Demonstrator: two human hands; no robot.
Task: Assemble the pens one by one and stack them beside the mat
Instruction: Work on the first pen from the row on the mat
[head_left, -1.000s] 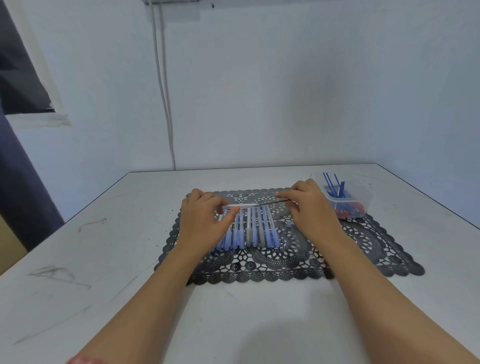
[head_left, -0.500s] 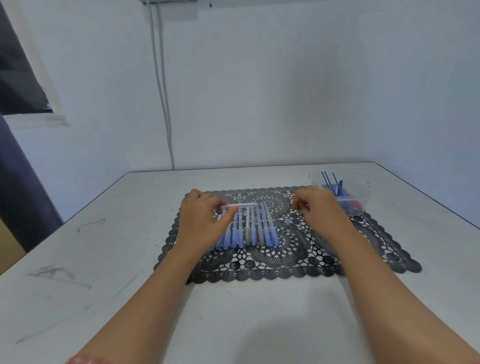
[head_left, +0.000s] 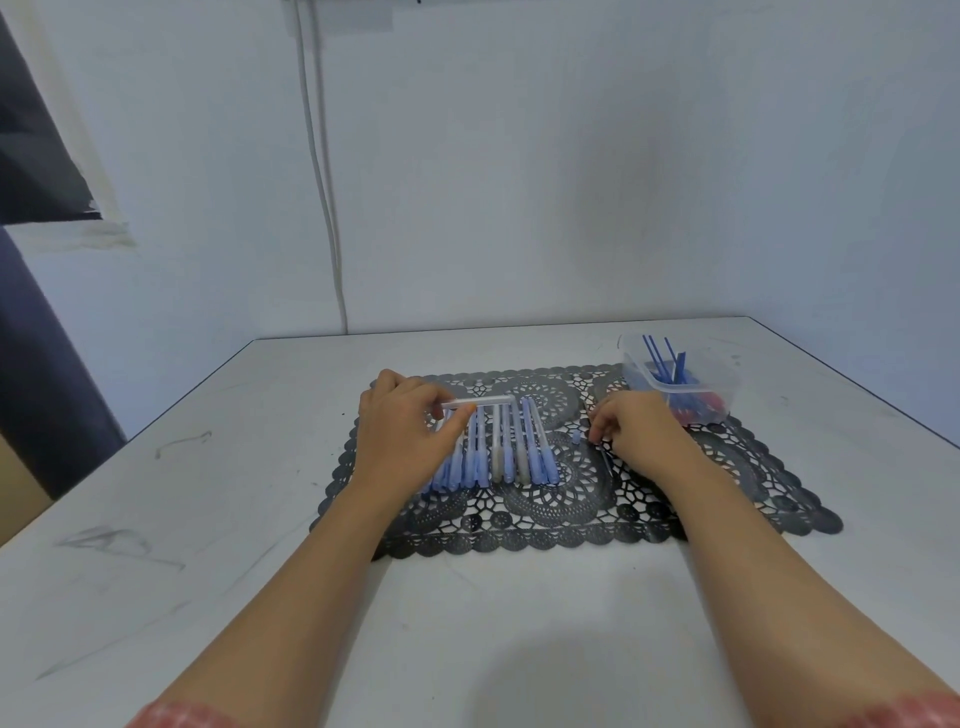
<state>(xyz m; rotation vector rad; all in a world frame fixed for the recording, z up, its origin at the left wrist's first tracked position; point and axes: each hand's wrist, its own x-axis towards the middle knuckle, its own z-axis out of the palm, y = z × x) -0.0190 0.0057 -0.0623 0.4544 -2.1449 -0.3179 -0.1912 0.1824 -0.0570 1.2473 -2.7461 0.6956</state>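
A black lace mat (head_left: 545, 525) lies on the white table. On its left half, several pens (head_left: 511, 447) with blue or grey caps lie side by side in a row. My left hand (head_left: 405, 436) holds a clear pen barrel (head_left: 485, 401) level above the far ends of that row. My right hand (head_left: 636, 431) rests low on the mat to the right. Its fingertips curl around the far end of a thin dark refill (head_left: 607, 462) that lies on the mat. A small blue cap piece (head_left: 575, 437) stands just left of those fingers.
A clear plastic tub (head_left: 719, 387) sits at the mat's far right corner, holding upright blue refills and small red and blue parts. The table (head_left: 260, 519) ends at a wall behind, with scuffed surface to the left and in front.
My right hand has left the barrel's right end, moved right and come down onto the mat by the refill. My left hand still holds the barrel in place.
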